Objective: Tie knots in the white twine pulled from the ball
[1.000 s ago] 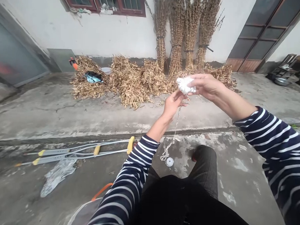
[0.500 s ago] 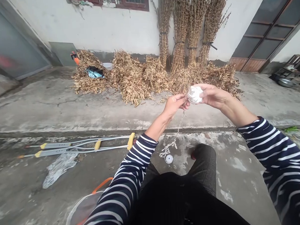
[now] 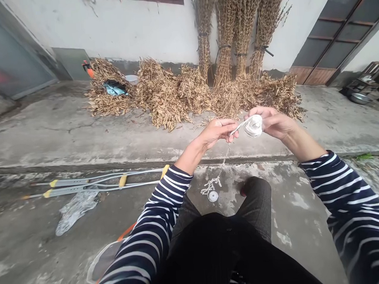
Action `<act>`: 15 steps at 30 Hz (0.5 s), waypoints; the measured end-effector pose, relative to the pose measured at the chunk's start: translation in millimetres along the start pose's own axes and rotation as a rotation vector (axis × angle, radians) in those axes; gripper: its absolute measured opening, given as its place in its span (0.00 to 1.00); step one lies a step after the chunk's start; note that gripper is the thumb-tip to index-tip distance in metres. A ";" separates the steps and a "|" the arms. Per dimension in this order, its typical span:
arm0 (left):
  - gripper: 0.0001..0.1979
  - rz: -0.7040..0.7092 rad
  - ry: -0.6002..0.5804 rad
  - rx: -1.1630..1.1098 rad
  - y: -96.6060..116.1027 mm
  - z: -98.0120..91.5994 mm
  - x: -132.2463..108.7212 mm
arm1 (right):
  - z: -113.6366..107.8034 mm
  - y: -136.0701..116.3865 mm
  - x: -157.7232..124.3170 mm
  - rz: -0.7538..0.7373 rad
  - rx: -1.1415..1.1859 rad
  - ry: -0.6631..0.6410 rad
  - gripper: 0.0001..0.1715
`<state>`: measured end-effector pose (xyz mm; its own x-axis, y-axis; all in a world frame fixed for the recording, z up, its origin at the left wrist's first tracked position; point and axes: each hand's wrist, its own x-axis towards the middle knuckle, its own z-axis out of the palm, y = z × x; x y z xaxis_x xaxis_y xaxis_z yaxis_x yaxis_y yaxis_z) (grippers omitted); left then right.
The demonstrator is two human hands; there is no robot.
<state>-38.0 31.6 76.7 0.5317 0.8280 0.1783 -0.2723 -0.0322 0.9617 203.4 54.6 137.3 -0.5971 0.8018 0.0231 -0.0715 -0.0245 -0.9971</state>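
Note:
My right hand [image 3: 273,121] grips a ball of white cord [image 3: 253,126] from its right side. A short taut length of white strand [image 3: 241,125] runs from the ball to my left hand [image 3: 219,130], whose thumb and fingers pinch it. Below my left hand the twisted strand [image 3: 225,157] hangs down to the ground. It ends in a loose heap [image 3: 211,185] beside a small white roll [image 3: 213,196] lying on the concrete near my feet.
Crutches [image 3: 100,182] and a clear plastic bag [image 3: 76,210] lie at the left. Dry plant heaps [image 3: 166,97] line the wall, with tied upright bundles [image 3: 225,53] behind. A concrete step edge [image 3: 115,165] crosses the view. An orange-rimmed mesh item [image 3: 103,259] is lower left.
My hands have moved apart, and a stretch of strand now shows between the ball and my left hand. The ball has turned and shifted right. The camera view has tilted slightly down.

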 end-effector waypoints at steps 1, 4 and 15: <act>0.17 -0.001 -0.005 0.027 0.8 0.7 -1.1 | -0.5 0.3 -1.1 -0.004 -0.019 -0.006 0.24; 0.16 0.008 -0.017 0.106 2.5 3.7 -4.4 | -2.5 2.2 -4.2 -0.020 -0.059 -0.030 0.23; 0.14 0.061 0.037 0.269 9.0 2.0 -6.6 | -0.6 5.8 -10.4 -0.035 -0.179 -0.013 0.22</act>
<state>-42.3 24.7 84.6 0.4902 0.8395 0.2343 -0.0777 -0.2256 0.9711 209.7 46.5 131.2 -0.6068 0.7927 0.0577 0.0502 0.1106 -0.9926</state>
